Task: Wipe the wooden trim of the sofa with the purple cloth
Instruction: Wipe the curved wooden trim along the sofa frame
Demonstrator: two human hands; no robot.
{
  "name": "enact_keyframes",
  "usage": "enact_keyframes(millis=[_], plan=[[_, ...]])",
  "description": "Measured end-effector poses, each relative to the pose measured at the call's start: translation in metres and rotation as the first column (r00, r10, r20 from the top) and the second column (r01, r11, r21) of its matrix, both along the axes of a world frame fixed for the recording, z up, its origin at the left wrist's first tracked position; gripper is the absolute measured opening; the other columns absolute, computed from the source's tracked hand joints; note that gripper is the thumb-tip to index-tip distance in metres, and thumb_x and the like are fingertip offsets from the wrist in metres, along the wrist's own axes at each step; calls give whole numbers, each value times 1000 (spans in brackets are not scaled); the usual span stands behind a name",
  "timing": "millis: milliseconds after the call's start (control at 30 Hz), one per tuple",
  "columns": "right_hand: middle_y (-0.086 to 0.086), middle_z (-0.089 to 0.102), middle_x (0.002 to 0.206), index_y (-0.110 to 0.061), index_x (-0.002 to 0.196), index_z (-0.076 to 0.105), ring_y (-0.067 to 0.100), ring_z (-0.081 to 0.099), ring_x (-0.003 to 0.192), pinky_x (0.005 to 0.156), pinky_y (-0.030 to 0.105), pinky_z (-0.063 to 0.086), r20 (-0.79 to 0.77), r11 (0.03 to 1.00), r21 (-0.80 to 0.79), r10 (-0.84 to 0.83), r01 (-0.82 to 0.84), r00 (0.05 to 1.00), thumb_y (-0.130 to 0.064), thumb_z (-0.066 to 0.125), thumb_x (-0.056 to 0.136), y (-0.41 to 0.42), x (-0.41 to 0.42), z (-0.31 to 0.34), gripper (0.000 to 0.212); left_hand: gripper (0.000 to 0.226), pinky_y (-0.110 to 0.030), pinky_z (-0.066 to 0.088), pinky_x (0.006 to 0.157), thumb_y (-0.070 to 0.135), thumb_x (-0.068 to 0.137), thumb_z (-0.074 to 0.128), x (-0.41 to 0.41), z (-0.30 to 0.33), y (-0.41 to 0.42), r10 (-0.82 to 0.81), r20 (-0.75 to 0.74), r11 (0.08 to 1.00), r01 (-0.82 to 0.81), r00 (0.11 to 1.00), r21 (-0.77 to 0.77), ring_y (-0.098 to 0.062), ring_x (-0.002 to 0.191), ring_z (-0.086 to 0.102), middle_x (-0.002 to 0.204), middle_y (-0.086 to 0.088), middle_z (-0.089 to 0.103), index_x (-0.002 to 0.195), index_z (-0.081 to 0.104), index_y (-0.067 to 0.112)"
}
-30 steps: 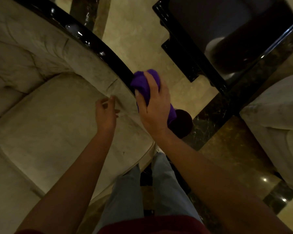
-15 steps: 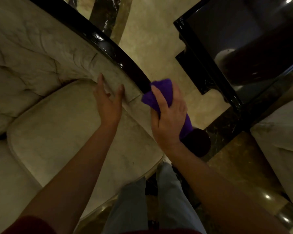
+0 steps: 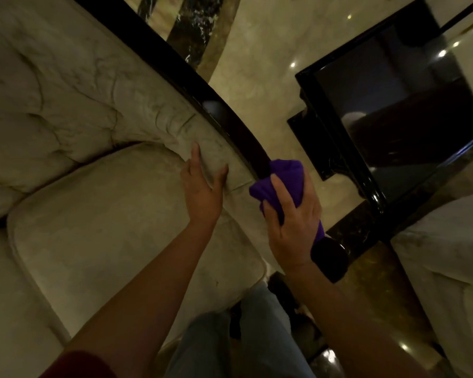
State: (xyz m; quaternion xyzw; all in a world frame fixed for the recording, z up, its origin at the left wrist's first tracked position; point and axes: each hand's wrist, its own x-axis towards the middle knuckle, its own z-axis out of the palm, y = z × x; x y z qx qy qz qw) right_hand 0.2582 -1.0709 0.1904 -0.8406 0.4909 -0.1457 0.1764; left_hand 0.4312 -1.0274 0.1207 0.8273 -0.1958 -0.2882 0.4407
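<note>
1. The fingers (image 3: 280,195) of the right hand (image 3: 292,222) are curled tight around the purple cloth (image 3: 286,175), bunching it into a wad that sticks out past the fingertips and trails below the palm.
2. The wad presses on the wooden trim (image 3: 224,118), the dark glossy rail along the far edge of the sofa arm, at its near end, just above the round dark knob (image 3: 329,259).
3. The left hand (image 3: 202,186) lies flat and spread on the pale upholstery (image 3: 93,105), fingers apart, gripping nothing; it looks like a brace.
4. Handling, as I judge it: the cloth is soft, light and limp, so it only works when balled up and pushed from behind with the palm. A pinched corner would flap and skip.
5. The trim looks hard, polished and slippery, with highlights along it. The cloth should glide with little drag, so steady downward pressure matters more than grip strength.
6. Best hold: keep the wad wrapped over the rail's top and outer face, thumb on the sofa side, so it tracks the curve.
7. Far right stands a black glossy side table (image 3: 380,110) on the marble floor (image 3: 257,64), well apart from the wiping.
</note>
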Motion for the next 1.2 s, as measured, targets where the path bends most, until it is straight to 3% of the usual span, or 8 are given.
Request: enact_keyframes(millis=[267, 333, 467, 633, 800, 967, 1100, 1200], plan=[[15, 23, 163, -37, 148, 45, 40, 34, 149, 119, 55, 30, -65, 995, -100, 18, -24, 998, -32, 67, 98, -13, 30, 2, 55, 81, -48, 46, 114, 63, 94, 58, 5, -5, 5, -6, -3, 1000, 6, 1000, -17, -23, 144, 42, 159, -13, 35, 161, 19, 41], [14, 23, 163, -37, 147, 47, 41, 34, 149, 119, 55, 30, -69, 993, -114, 29, -37, 997, -28, 71, 96, -19, 38, 5, 57, 79, -46, 45, 115, 59, 95, 61, 7, -1, 6, -9, -20, 999, 8, 1000, -32, -15, 144, 41, 160, -6, 35, 161, 21, 41], [18, 29, 163, -34, 145, 57, 42, 33, 149, 117, 58, 34, -109, 989, -119, 76, -89, 991, -26, 71, 96, -32, 57, 8, 52, 77, -33, 46, 110, 48, 96, 66, 9, 9, 7, -2, -13, 999, 1, 1000, -47, 16, 130, 37, 155, 9, 37, 161, 27, 35], [20, 34, 163, -37, 146, 53, 42, 35, 148, 112, 59, 41, -132, 970, -93, 213, -226, 968, -34, 59, 100, -59, 87, 17, 47, 79, -39, 50, 108, 61, 88, 68, 25, 14, 6, -3, 96, 1000, 3, 995, 4, -13, 132, 50, 152, -2, 49, 156, 38, 32], [20, 34, 164, -37, 146, 55, 42, 35, 149, 113, 58, 40, -200, 962, -83, 240, -260, 950, -35, 57, 100, -71, 116, 21, 46, 84, -27, 29, 121, 48, 93, 68, 89, 26, -10, 123, 349, 992, -116, 929, -41, -23, 150, 37, 162, -12, 39, 160, 31, 13], [21, 34, 164, -36, 148, 52, 45, 36, 148, 112, 60, 40, -261, 955, -97, 246, -279, 933, -32, 65, 97, -77, 134, 26, 52, 79, -50, 35, 121, 46, 95, 66, 140, 31, -31, 106, 604, 988, -152, 790, 25, -33, 154, 30, 167, -21, 28, 159, 32, 16], [22, 32, 164, -37, 151, 49, 46, 38, 146, 110, 61, 42, -312, 955, -85, 244, -283, 918, -30, 68, 96, -78, 140, 26, 58, 74, -62, 27, 121, 44, 95, 62, 174, 38, -42, -3, 724, 984, -127, 690, 125, -41, 157, 21, 168, -24, 22, 159, 32, 23], [22, 30, 165, -37, 151, 48, 46, 38, 145, 109, 61, 44, -326, 950, -78, 262, -302, 908, -31, 69, 96, -84, 153, 25, 59, 73, -63, 18, 125, 48, 97, 58, 199, 48, -43, -99, 761, 968, -115, 641, 223, -42, 158, 17, 170, -21, 20, 161, 31, 25]])
